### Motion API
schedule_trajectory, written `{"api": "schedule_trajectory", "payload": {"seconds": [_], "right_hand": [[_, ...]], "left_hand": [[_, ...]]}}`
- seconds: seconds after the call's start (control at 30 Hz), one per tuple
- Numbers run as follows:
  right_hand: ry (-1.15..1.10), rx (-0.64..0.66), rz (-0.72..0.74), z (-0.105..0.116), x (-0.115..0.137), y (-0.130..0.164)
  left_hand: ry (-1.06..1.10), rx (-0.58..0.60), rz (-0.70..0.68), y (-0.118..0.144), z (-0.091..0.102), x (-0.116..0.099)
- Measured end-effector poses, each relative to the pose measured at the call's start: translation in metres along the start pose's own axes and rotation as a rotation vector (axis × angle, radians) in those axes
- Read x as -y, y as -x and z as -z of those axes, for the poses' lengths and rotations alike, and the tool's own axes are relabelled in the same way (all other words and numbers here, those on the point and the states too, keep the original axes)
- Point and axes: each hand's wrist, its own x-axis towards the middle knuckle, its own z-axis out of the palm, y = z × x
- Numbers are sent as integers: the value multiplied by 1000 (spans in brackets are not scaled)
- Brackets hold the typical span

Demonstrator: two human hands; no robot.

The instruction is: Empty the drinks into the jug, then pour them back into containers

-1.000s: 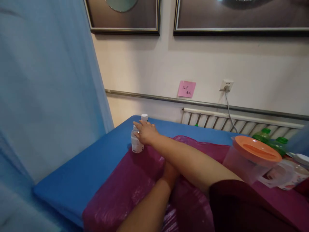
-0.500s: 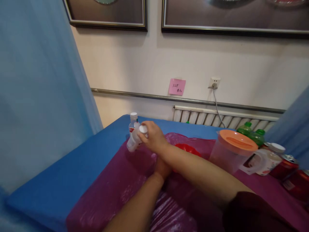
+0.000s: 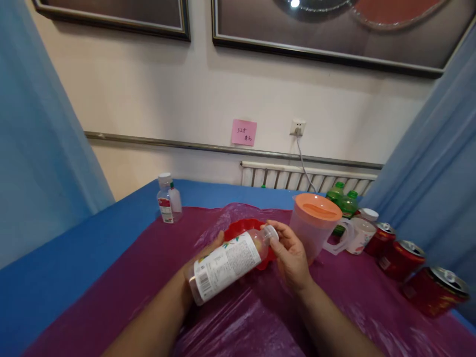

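Observation:
A clear plastic bottle [image 3: 228,263] with a white printed label and barcode lies aslant between my hands, its neck up to the right. My left hand [image 3: 213,245] holds its body from behind and is mostly hidden by it. At the pale cap, my right hand [image 3: 292,253] has thumb and fingers closed around the neck end. Behind and below the bottle is a red bowl [image 3: 241,226] with a wavy rim, partly covered. Just right of my right hand stands a clear jug [image 3: 307,228] with an orange lid.
Two small bottles [image 3: 165,203] stand at the far left. On the right are green bottles [image 3: 348,203], a white-capped bottle [image 3: 360,233] and several red cans [image 3: 401,258]. Purple plastic sheeting [image 3: 145,277] covers part of the blue tabletop [image 3: 74,238]. Blue curtains [image 3: 40,148] hang at both sides.
My right hand, earlier at the far left on a white-capped bottle, has come back to the middle. My crossed arms have parted, and both hands now hold a bottle. The view has shifted right.

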Motion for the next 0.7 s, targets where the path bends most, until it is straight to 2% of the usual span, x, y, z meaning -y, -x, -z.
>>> {"api": "schedule_trajectory", "payload": {"seconds": [0.1,0.2,0.4,0.5,0.7], "right_hand": [[36,77,49,3,6,0],[72,142,91,4,9,2],[439,25,171,9,4,-5],[604,20,162,11,6,-10],[612,57,157,11,7,-10]], "left_hand": [[161,96,95,5,3,-10],[146,156,79,8,1,-21],[7,235,54,0,-6,-30],[-81,228,36,-3,-3,-29],[-41,272,17,-7,5,-23]]}}
